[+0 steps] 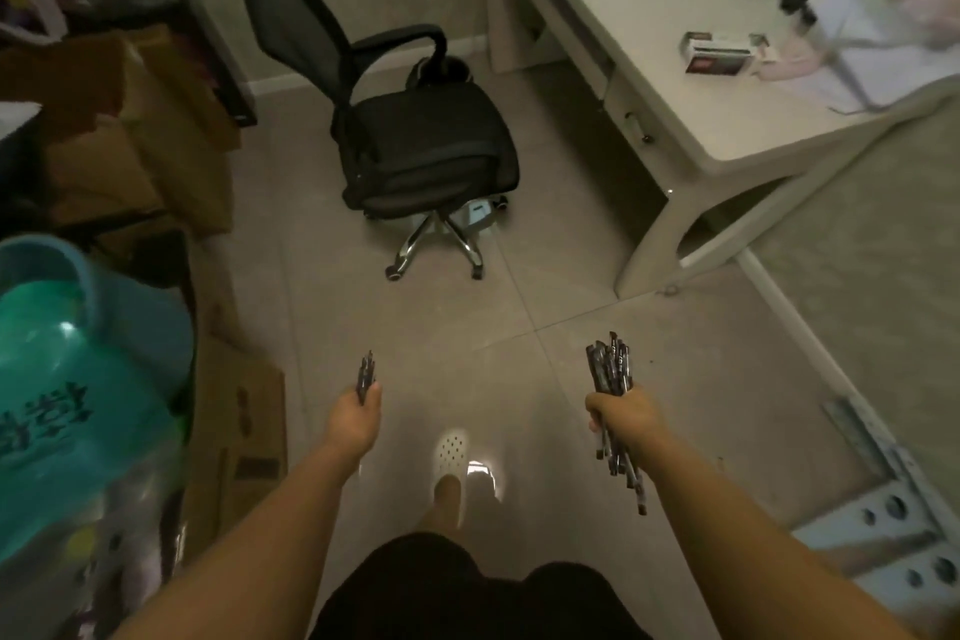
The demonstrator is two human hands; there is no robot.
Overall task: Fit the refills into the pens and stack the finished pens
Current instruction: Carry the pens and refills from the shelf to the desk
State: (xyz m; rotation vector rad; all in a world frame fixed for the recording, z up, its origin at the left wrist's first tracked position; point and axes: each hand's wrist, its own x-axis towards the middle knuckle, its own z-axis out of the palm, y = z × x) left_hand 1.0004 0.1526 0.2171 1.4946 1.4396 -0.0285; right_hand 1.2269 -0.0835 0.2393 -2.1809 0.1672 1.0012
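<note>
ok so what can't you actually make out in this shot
Head view only:
- Pens in the right hand: the count, too small and bunched.
- Items in the left hand: pens or refills, too small and dark.
- Desk clutter: blurred.
- Teal container: cut by the left edge.

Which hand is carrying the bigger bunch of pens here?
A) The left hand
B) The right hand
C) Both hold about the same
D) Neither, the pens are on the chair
B: the right hand grips a thick bundle of pens that sticks out above and below the fist, while the left hand holds only a few pens.
</note>
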